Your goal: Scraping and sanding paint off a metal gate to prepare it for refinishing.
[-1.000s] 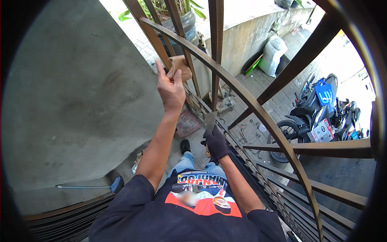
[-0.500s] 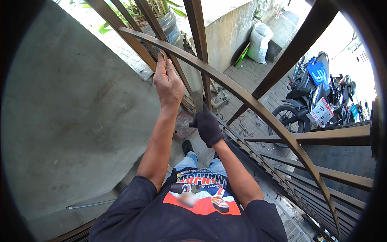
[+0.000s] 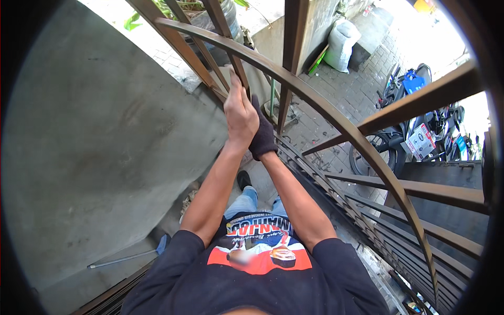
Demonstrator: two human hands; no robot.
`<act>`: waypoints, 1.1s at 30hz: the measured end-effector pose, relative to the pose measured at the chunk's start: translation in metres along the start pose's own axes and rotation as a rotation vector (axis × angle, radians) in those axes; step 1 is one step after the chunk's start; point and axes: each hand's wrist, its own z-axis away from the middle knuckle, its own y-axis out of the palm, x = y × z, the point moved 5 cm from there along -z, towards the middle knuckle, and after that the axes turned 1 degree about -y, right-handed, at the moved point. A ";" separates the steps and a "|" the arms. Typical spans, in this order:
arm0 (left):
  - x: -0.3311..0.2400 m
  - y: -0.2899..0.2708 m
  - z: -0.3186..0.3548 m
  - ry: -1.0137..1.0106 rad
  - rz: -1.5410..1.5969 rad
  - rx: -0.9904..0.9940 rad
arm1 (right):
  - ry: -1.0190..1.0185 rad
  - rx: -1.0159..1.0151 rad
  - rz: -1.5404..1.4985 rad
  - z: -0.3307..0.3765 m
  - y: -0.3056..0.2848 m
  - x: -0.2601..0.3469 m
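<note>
My bare left hand [image 3: 241,118] is raised at a narrow brown metal bar [image 3: 231,39] of the railing, its fingers straight and pressed together along it. A small pale edge shows by the fingertips; what it belongs to I cannot make out. Pressed close on the right side of the left hand is my right hand [image 3: 263,137], in a dark knitted glove. One gloved finger points upward, and the rest are hidden behind the left hand. Over both hands passes the curved brown rail [image 3: 315,107].
A grey wall [image 3: 105,136] fills the left side. Thicker railing bars [image 3: 295,42] stand to the right. Beyond them are a white sack [image 3: 342,44], parked motorcycles [image 3: 420,126] and paving. A blue-ended tool [image 3: 131,257] lies on a ledge at lower left.
My right hand has moved up and left, from apart to against the left hand. The left hand has shifted right and slightly down. The grey flat blade seen by the glove no longer shows.
</note>
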 end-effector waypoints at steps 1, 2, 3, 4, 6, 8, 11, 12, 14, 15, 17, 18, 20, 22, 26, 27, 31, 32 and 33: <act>-0.032 0.000 -0.015 -0.076 0.045 0.034 | -0.005 -0.015 0.016 -0.006 -0.004 -0.001; -0.043 -0.003 -0.021 -0.064 0.039 0.034 | -0.133 -0.109 0.002 -0.004 -0.006 0.004; -0.050 -0.003 -0.025 -0.046 0.033 0.030 | -0.268 -0.202 -0.014 -0.003 -0.010 0.006; -0.046 0.001 -0.021 -0.039 0.040 0.020 | -0.178 -0.156 0.041 0.001 -0.009 -0.009; -0.021 0.017 0.006 -0.029 0.007 0.055 | -0.144 -0.147 0.131 0.011 -0.012 -0.042; -0.012 0.017 0.014 0.014 -0.056 0.072 | -0.080 -0.116 0.171 0.010 -0.014 -0.034; -0.029 0.011 -0.003 0.041 -0.125 -0.002 | -0.203 -0.182 0.021 -0.005 -0.021 0.018; -0.047 0.009 -0.012 -0.094 -0.037 0.047 | -0.188 -0.209 -0.046 -0.011 -0.023 0.020; -0.044 0.010 -0.018 -0.020 -0.044 -0.013 | -0.144 -0.190 -0.062 -0.010 -0.015 -0.001; -0.044 0.010 -0.019 0.043 -0.061 -0.062 | -0.083 -0.169 -0.078 -0.005 -0.013 -0.016; -0.033 0.013 -0.009 0.177 -0.077 -0.115 | 0.090 -0.153 -0.189 0.016 -0.005 -0.053; -0.019 0.015 -0.004 0.181 -0.062 -0.113 | 0.072 -0.126 -0.091 0.024 -0.001 -0.065; -0.017 0.020 0.001 0.138 -0.037 -0.089 | 0.148 -0.004 -0.056 0.037 0.007 -0.116; -0.055 0.022 -0.018 0.196 0.065 -0.129 | 0.170 0.063 -0.038 0.041 0.007 -0.165; -0.062 0.018 -0.026 0.244 0.096 -0.189 | 0.147 0.121 -0.167 0.042 -0.007 -0.206; -0.042 0.018 -0.020 0.207 0.128 -0.227 | 0.122 0.137 -0.206 0.046 -0.012 -0.214; 0.003 0.033 0.014 0.022 0.077 -0.136 | 0.092 0.139 -0.329 0.049 -0.026 -0.248; -0.016 0.031 0.013 -0.003 0.127 -0.136 | 0.096 0.150 -0.323 0.047 -0.024 -0.242; -0.036 0.030 -0.006 0.099 0.192 -0.190 | 0.144 0.172 -0.309 0.036 -0.027 -0.239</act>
